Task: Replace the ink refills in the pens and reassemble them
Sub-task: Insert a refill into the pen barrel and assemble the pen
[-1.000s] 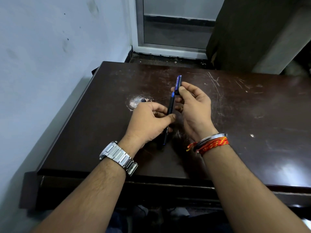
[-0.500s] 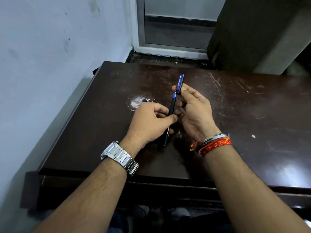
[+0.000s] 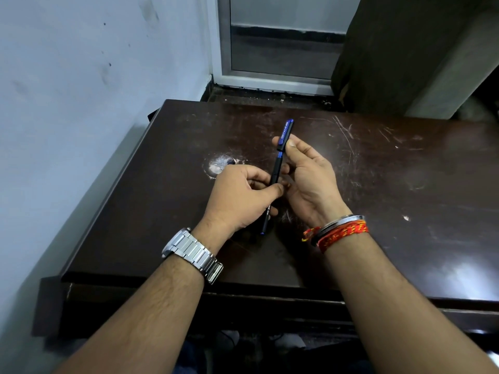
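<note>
Nearest, left hand (image 3: 237, 201): its grip is clamped round the lower barrel of the pen (image 3: 275, 171), with the thumb pressed on the near side. Keep this hand steady, so the barrel neither twists nor slides.
Pen: it slants from near to far over the surface (image 3: 405, 184), left of centre. Whether its near end touches the surface I cannot tell.
Right hand (image 3: 310, 182): its grip pinches the cap (image 3: 286, 132) between thumb and fingertip at the pen's far end.
Cap: a short blue section (image 3: 279, 156) shows between its mouth and the black barrel, so it looks part-way off.
Step, as I judge it: uncapping, ahead of reaching the refill. Pull straight along the pen's own line with one short, firm tug and no bending, then keep hold of the cap so it cannot roll away.
Change: compared with a second ago, the cap sits slightly farther away and to the right, and more of the blue section is bared. The left hand holds the same stretch of barrel.
</note>
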Tool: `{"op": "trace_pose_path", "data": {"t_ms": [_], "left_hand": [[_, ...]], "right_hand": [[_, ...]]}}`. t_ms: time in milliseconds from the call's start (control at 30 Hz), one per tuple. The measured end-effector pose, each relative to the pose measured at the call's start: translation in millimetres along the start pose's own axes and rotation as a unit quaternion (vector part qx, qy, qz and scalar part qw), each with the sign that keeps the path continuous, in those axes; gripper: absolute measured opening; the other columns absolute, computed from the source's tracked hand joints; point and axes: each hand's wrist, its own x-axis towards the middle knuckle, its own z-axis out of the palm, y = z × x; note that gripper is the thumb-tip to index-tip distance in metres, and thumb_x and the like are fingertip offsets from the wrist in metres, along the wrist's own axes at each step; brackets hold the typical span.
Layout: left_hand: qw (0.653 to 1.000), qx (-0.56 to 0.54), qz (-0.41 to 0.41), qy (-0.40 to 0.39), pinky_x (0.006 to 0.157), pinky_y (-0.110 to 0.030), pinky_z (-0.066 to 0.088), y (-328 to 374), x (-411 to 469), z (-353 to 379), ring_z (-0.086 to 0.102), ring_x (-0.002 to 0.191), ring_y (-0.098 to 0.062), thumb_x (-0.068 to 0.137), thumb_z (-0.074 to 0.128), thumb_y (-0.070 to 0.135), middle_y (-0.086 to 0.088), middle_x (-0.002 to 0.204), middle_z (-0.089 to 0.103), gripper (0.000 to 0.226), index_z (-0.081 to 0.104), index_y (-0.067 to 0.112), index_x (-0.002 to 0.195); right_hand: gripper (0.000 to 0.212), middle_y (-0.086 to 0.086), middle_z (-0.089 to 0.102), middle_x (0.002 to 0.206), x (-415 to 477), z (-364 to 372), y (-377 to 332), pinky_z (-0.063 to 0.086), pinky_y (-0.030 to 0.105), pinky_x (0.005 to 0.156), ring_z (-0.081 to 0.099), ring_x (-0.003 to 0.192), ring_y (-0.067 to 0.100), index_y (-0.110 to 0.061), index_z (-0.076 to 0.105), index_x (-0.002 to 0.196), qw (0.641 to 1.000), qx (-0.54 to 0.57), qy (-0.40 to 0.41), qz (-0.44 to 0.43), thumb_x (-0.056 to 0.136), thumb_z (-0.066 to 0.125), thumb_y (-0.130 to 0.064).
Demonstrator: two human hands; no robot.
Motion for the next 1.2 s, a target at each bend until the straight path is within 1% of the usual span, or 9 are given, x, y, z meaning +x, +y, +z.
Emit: {"op": "trace_pose_path", "data": {"t_ms": [133,233,267,333,433,600,767,967,1200], "left_hand": [[1.000,0.000,0.003,0.019,0.051,-0.035,0.059,-0.3,1.4,0.3,0.075,0.054,-0.022,0.082,0.082,0.018,-0.003,0.062,0.073,0.007,0.076,0.016,0.079],[0.999,-0.011,0.002,0.040,0.054,-0.040,0.060,0.3,1.7,0.7,0.074,0.053,-0.022,0.083,0.081,0.018,-0.009,0.068,0.076,0.007,0.076,0.016,0.078],[0.999,-0.017,0.002,0.047,0.053,-0.038,0.060,0.4,2.0,0.5,0.074,0.053,-0.021,0.084,0.080,0.018,-0.011,0.069,0.076,0.007,0.076,0.014,0.079],[0.998,-0.030,0.002,0.058,0.049,-0.033,0.058,0.5,2.5,-0.3,0.072,0.050,-0.020,0.084,0.080,0.017,-0.013,0.070,0.076,0.008,0.076,0.014,0.078],[0.997,-0.035,0.005,0.066,0.048,-0.031,0.059,-0.5,3.0,-1.8,0.072,0.050,-0.020,0.084,0.080,0.017,-0.010,0.068,0.076,0.010,0.077,0.019,0.075],[0.997,-0.032,0.010,0.068,0.056,-0.036,0.060,-6.1,5.5,-1.3,0.074,0.055,-0.023,0.084,0.080,0.020,-0.005,0.068,0.077,0.003,0.079,0.020,0.081],[0.997,0.002,0.028,0.076,0.058,-0.033,0.061,-7.9,5.1,1.3,0.074,0.057,-0.016,0.086,0.077,0.021,0.000,0.066,0.077,0.007,0.080,0.018,0.082],[0.988,0.083,0.073,0.106,0.050,-0.032,0.052,-7.5,4.9,1.4,0.068,0.054,-0.022,0.086,0.067,0.016,-0.008,0.063,0.074,0.015,0.079,0.012,0.077],[0.988,0.077,0.066,0.118,0.047,-0.030,0.047,-10.3,3.8,3.9,0.056,0.049,-0.014,0.079,0.062,0.017,-0.012,0.056,0.071,0.020,0.072,0.006,0.066]], "right_hand": [[0.018,-0.003,0.078,0.089,0.2,2.0,2.4,0.044,0.034,0.063,0.043,0.054,0.008,-0.009,0.069,0.112,1.000,-0.013,-0.020,0.014,0.100,0.056,-0.010],[0.017,0.001,0.078,0.091,-0.1,3.5,4.7,0.051,0.058,0.092,0.053,0.075,0.028,-0.009,0.067,0.112,0.998,-0.014,-0.041,0.036,0.099,0.057,-0.008],[0.017,0.001,0.078,0.092,-1.0,3.9,5.3,0.053,0.058,0.091,0.058,0.080,0.033,-0.010,0.066,0.112,0.998,-0.017,-0.050,0.039,0.099,0.056,-0.008],[0.019,0.001,0.079,0.090,-3.3,5.3,5.8,0.059,0.046,0.072,0.069,0.075,0.032,-0.014,0.064,0.114,0.996,-0.023,-0.070,0.041,0.101,0.053,-0.007],[0.029,-0.002,0.078,0.087,-5.9,5.4,5.9,0.047,0.030,0.053,0.073,0.069,0.025,-0.028,0.062,0.118,0.994,-0.054,-0.089,0.031,0.103,0.049,-0.006],[0.055,-0.001,0.069,0.083,-5.6,3.6,5.7,0.051,0.030,0.053,0.065,0.066,0.015,-0.042,0.061,0.126,0.989,-0.093,-0.118,-0.012,0.101,0.040,0.002],[0.038,0.001,0.065,0.074,-6.9,7.5,9.7,0.044,0.022,0.043,0.056,0.054,0.009,-0.034,0.061,0.128,0.988,-0.113,-0.102,-0.033,0.102,0.046,-0.011],[0.047,0.001,0.064,0.075,-8.7,10.3,21.0,0.055,0.039,0.082,0.062,0.079,0.023,-0.030,0.057,0.128,0.975,-0.169,-0.094,-0.114,0.091,0.069,-0.005],[0.048,0.003,0.068,0.070,-7.1,9.3,22.1,0.056,0.040,0.079,0.064,0.072,0.022,-0.022,0.060,0.129,0.974,-0.177,-0.079,-0.114,0.088,0.068,0.001]]}}
